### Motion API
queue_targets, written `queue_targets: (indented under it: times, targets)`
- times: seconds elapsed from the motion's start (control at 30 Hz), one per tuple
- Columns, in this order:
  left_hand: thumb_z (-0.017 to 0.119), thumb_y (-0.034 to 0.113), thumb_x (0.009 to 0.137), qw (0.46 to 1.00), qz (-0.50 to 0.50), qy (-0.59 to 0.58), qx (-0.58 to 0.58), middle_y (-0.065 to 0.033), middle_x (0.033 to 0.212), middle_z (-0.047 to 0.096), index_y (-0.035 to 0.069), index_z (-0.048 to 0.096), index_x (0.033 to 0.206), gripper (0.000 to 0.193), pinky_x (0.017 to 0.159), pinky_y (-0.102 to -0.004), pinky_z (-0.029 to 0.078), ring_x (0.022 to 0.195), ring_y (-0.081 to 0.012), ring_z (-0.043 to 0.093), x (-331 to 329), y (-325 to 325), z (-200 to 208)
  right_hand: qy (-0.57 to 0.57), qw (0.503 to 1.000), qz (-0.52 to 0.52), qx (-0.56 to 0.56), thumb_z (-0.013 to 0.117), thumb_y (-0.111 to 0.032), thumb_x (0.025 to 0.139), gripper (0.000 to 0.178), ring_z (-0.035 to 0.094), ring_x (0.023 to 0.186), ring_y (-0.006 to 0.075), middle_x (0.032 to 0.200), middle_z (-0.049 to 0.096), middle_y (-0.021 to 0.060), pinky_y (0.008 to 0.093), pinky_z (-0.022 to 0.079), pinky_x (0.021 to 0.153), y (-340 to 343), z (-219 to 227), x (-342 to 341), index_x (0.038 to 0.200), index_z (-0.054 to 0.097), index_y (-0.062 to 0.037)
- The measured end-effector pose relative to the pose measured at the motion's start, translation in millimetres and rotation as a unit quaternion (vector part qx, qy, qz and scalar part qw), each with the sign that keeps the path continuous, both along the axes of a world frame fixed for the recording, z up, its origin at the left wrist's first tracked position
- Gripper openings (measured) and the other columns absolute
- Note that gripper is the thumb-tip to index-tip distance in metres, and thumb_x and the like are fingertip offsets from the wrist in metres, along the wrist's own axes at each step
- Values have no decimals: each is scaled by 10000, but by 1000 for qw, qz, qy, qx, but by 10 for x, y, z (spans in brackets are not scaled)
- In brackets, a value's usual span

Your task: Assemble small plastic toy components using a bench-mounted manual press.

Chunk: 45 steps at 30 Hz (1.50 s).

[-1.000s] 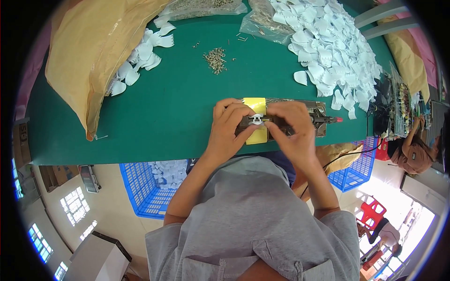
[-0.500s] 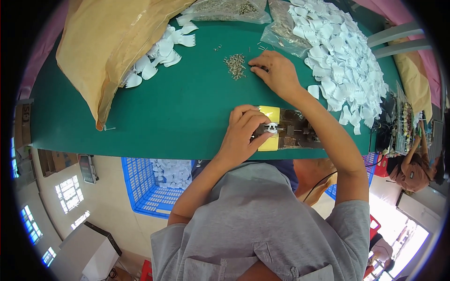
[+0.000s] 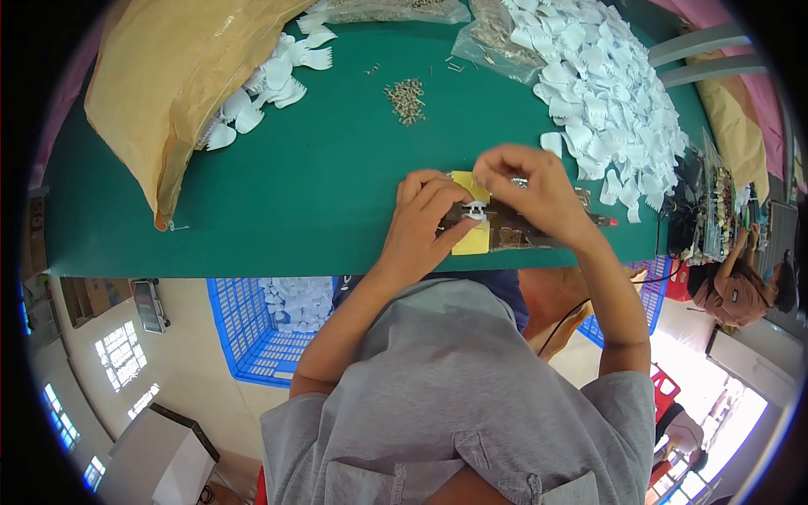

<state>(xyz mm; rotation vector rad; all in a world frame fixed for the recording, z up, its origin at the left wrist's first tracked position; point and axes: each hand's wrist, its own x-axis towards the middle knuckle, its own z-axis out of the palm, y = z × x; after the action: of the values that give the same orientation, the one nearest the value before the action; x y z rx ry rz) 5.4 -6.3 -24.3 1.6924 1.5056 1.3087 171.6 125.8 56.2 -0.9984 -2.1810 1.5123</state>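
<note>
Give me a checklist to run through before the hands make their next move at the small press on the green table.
1. Left hand steadying white piece on the press: ok.
2. Right hand over the press: ok.
3. Pin between right fingertips: cannot tell.
4. Loose pins within reach on the table: ok.
5. White pieces pile stocked: ok.

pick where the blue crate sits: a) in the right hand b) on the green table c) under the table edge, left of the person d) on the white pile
c: the blue crate shows on the floor below the near edge of the green table, left of the person, with white pieces inside.
</note>
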Motion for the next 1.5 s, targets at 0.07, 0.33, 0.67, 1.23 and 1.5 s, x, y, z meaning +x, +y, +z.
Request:
queue_targets:
  times: [0.07, 0.33, 0.67, 1.23, 1.5]
  targets:
    - [832, 151, 835, 1000, 7, 15, 12, -71, 1163, 660, 96, 662, 1120, 336, 1021, -447, 418, 1200, -310, 544, -13, 2, -17, -38, 999, 3, -1, 707, -106, 959, 125, 662, 801, 95, 862, 709, 30, 280, 535, 743, -180, 89, 82, 997, 730, 11]
    - [854, 94, 813, 1000, 16, 23, 11, -44, 1115, 688, 81, 673, 1100, 339, 998, -417, 465, 1174, -308, 569, 6, 23, 5, -12, 983, 22, 182, 747, -72, 898, 93, 652, 829, 251, 848, 668, 80, 356, 507, 730, -351, 42, 153, 986, 726, -48]
    - [838, 166, 837, 1000, 8, 7, 7, -56, 1163, 675, 92, 665, 1125, 344, 1028, -439, 417, 1197, -300, 549, 3, 6, -11, 1, 980, 6, 200, 766, -68, 866, 120, 605, 779, 283, 807, 637, 70, 395, 483, 704, -374, -40, 142, 969, 706, -64]
    - [842, 79, 808, 1000, 10, 10, -4, -55, 1158, 703, 71, 688, 1125, 353, 1024, -414, 461, 1194, -310, 562, -13, 9, 24, 47, 944, -109, 309, 794, -13, 800, 176, 628, 856, 288, 954, 690, 70, 400, 492, 754, -640, -173, 128, 959, 732, -55]
    - [842, 52, 781, 1000, 13, 11, 1, -50, 1142, 712, 76, 693, 1115, 366, 1009, -416, 473, 1171, -303, 584, -18, -4, 33, -42, 932, -70, 354, 819, -108, 806, 158, 597, 923, 272, 943, 668, 55, 403, 438, 824, -639, -72, 92, 938, 735, -81]
